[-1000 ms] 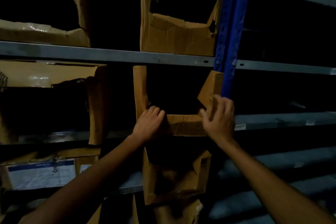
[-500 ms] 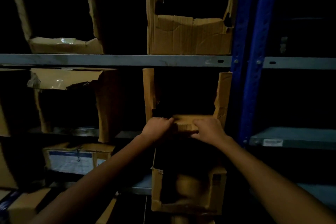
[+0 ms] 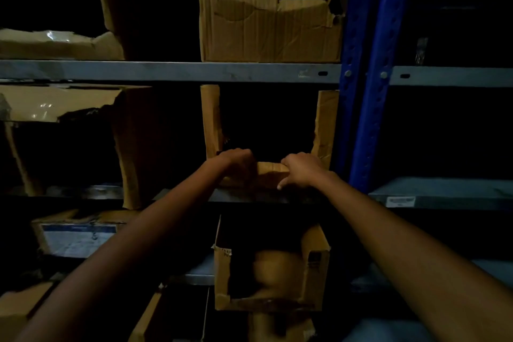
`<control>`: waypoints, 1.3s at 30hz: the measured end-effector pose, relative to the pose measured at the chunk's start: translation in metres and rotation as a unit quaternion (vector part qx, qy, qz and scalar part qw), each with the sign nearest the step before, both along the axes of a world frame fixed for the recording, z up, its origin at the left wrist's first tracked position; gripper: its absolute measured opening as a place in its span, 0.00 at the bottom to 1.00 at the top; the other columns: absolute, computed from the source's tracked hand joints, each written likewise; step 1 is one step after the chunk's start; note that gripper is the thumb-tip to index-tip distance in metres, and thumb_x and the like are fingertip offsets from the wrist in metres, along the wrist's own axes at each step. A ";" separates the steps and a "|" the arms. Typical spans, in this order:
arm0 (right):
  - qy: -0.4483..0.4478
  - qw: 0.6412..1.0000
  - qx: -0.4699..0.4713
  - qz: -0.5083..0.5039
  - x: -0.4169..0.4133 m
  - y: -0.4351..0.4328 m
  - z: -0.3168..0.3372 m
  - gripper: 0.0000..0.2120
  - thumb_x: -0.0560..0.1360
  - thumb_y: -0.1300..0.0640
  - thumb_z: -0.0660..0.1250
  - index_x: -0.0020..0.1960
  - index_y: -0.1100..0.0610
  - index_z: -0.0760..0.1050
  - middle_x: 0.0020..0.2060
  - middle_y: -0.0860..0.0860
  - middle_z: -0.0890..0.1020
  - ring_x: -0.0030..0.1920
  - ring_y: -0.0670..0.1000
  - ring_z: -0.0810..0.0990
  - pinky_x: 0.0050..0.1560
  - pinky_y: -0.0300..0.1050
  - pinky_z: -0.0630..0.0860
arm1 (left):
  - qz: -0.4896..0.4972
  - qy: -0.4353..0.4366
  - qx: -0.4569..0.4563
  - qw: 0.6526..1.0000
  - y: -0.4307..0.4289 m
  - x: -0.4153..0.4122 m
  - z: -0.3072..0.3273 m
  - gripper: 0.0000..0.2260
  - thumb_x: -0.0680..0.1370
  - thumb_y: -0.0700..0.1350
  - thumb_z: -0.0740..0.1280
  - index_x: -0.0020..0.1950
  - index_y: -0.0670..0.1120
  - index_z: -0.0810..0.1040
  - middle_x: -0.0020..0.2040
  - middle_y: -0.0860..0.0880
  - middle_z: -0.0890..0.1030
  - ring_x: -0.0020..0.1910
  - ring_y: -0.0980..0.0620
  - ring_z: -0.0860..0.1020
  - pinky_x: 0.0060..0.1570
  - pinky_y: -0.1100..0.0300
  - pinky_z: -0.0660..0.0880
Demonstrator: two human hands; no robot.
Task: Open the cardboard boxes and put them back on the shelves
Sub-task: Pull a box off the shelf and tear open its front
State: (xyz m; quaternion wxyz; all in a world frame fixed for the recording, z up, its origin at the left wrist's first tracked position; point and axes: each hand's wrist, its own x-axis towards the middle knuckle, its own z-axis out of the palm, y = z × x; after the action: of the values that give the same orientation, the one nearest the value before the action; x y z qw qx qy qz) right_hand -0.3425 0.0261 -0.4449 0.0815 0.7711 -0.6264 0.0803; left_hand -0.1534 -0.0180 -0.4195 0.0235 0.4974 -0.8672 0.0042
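Cardboard box (image 3: 270, 175), grey metal shelf (image 3: 249, 198) — dim storeroom

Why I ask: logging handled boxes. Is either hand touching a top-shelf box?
No, the left hand and right hand both hold the front wall of the middle-shelf box, below the top-shelf box.

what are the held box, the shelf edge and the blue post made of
Box: brown corrugated cardboard, matte; creased face, torn ragged edges.
Shelf edge: probably metal, dull grey; a punched slot.
Blue post: probably painted steel, slight sheen; rows of holes, bolt heads.
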 end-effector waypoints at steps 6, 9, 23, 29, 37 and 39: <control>-0.031 0.999 0.040 -0.003 -0.007 -0.016 0.003 0.29 0.69 0.43 0.75 0.63 0.58 0.74 0.57 0.55 0.80 0.59 0.56 0.77 0.46 0.45 0.68 | -0.014 0.027 0.102 0.994 -0.018 -0.006 0.002 0.14 0.73 0.38 0.73 0.58 0.39 0.80 0.48 0.43 0.81 0.34 0.55 0.75 0.29 0.66 0.71; -0.047 0.998 0.050 -0.004 -0.011 -0.023 0.001 0.26 0.69 0.44 0.76 0.61 0.57 0.75 0.55 0.54 0.81 0.55 0.54 0.79 0.46 0.45 0.71 | -0.023 0.036 0.108 0.993 -0.030 -0.006 0.002 0.12 0.74 0.37 0.72 0.56 0.36 0.80 0.38 0.48 0.77 0.30 0.57 0.72 0.26 0.68 0.69; -0.053 0.997 0.038 -0.041 -0.011 -0.038 -0.005 0.20 0.68 0.38 0.73 0.41 0.55 0.74 0.37 0.49 0.74 0.44 0.55 0.78 0.44 0.49 0.73 | -0.036 0.073 0.139 0.987 -0.048 -0.008 -0.006 0.15 0.73 0.46 0.74 0.58 0.43 0.77 0.48 0.48 0.80 0.41 0.53 0.78 0.37 0.64 0.76; -0.030 0.997 0.020 -0.067 -0.007 -0.037 -0.004 0.19 0.72 0.41 0.71 0.37 0.54 0.69 0.35 0.51 0.73 0.44 0.57 0.78 0.42 0.48 0.72 | -0.066 0.231 0.094 0.966 -0.052 -0.004 -0.034 0.32 0.62 0.51 0.82 0.64 0.47 0.77 0.57 0.51 0.80 0.56 0.52 0.77 0.57 0.55 0.76; -0.018 0.988 -0.148 -0.032 -0.007 -0.029 -0.025 0.33 0.72 0.27 0.55 0.57 0.55 0.74 0.47 0.54 0.80 0.47 0.57 0.79 0.40 0.48 0.71 | -0.093 0.152 -0.067 0.982 -0.064 -0.003 -0.042 0.39 0.60 0.67 0.76 0.63 0.46 0.75 0.56 0.48 0.81 0.54 0.47 0.79 0.51 0.52 0.78; 0.001 0.975 -0.222 -0.027 -0.009 -0.033 -0.039 0.33 0.74 0.28 0.48 0.59 0.54 0.73 0.48 0.55 0.80 0.46 0.57 0.80 0.37 0.48 0.71 | -0.085 0.091 -0.180 0.976 -0.059 -0.005 -0.048 0.39 0.64 0.70 0.70 0.64 0.45 0.71 0.59 0.44 0.79 0.57 0.44 0.77 0.51 0.52 0.76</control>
State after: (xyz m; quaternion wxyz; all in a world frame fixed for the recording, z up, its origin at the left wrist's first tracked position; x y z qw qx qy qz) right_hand -0.3519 -0.0066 -0.4839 0.2539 0.7166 -0.6132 0.2144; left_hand -0.1589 -0.0775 -0.4670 0.1913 0.4075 -0.8858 0.1131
